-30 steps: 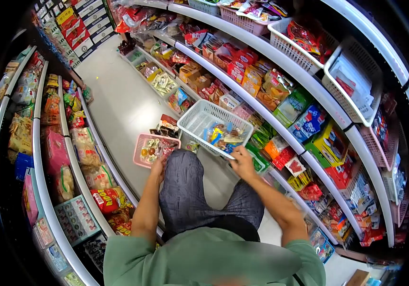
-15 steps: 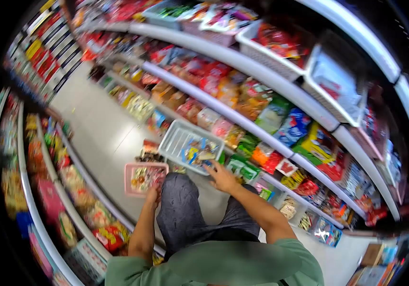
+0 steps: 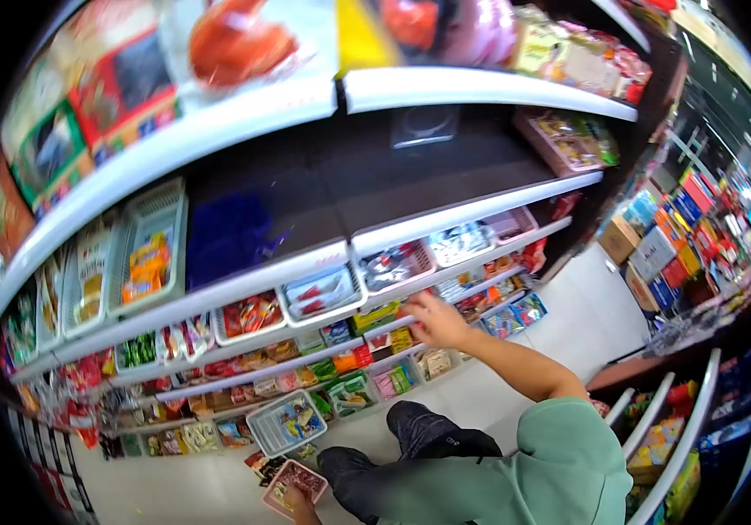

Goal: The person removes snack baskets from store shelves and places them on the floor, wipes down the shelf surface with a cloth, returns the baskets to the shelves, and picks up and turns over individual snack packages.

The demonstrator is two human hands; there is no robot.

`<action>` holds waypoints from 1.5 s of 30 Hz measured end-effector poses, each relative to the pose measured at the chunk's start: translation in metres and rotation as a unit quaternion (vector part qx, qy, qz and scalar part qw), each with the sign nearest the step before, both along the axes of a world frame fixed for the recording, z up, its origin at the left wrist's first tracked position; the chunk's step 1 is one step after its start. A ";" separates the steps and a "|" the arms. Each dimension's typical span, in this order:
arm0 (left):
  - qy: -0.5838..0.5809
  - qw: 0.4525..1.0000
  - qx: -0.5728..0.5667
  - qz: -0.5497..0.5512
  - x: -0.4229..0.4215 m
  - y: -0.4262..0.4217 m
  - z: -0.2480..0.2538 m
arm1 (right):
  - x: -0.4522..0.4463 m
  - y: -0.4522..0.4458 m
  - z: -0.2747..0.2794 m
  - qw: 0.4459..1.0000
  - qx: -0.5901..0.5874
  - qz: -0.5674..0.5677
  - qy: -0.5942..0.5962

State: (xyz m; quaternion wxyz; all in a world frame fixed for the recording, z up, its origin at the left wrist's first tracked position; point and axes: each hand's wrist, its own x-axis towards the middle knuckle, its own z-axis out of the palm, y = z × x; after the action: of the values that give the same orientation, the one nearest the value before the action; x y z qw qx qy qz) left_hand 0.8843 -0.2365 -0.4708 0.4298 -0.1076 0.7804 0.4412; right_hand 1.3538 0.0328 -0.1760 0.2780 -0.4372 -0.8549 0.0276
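On the floor by my knees, my left hand [image 3: 296, 500] is closed at the edge of a small pink basket [image 3: 268, 501] that holds small wrapped pieces; its fingers are partly hidden. A pale blue-white basket [image 3: 254, 428] with a few colourful packets lies just beyond it. My right hand [image 3: 435, 320] is raised before the shelf, slightly blurred, with fingers loosely apart and nothing visible in them. Nearest to it are yellow packets [image 3: 378, 317] and a pink-rimmed basket of dark packs [image 3: 395, 267]. Dark packets [image 3: 263, 466] lie between the two floor baskets.
A snack shelf with white edges [image 3: 480, 208] spans the view, carrying baskets such as one with orange packs [image 3: 150, 267]. A dark blue bag [image 3: 228, 238] lies on an upper board. Cardboard boxes [image 3: 618, 238] stand at right, and another shelf [image 3: 681, 437] is behind my right shoulder.
My view has swung right and up toward the shelf. My right hand has left the pale blue-white basket and risen to the shelf front. My left hand stays at the pink basket.
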 end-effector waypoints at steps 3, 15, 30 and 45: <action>-0.045 0.999 0.014 -0.026 0.011 -0.004 0.031 | 0.071 0.005 0.059 0.985 0.032 -0.166 0.029; -0.144 0.982 0.073 -0.093 0.198 0.045 0.148 | 0.413 0.083 0.175 0.631 -0.200 -0.441 0.605; -0.062 0.964 0.042 -0.255 0.418 0.057 0.294 | 0.446 0.135 0.174 0.549 -0.333 -0.317 0.698; -0.125 0.981 -0.010 -0.150 0.406 0.006 0.255 | 0.410 -0.004 0.183 0.615 -0.377 -0.169 0.672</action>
State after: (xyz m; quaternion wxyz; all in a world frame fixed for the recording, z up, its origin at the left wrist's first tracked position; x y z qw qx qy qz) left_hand 1.2905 -0.2305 -0.2157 0.5841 -0.0480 0.7321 0.3472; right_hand 1.7637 0.0292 0.0069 0.5851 -0.4992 -0.2547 0.5861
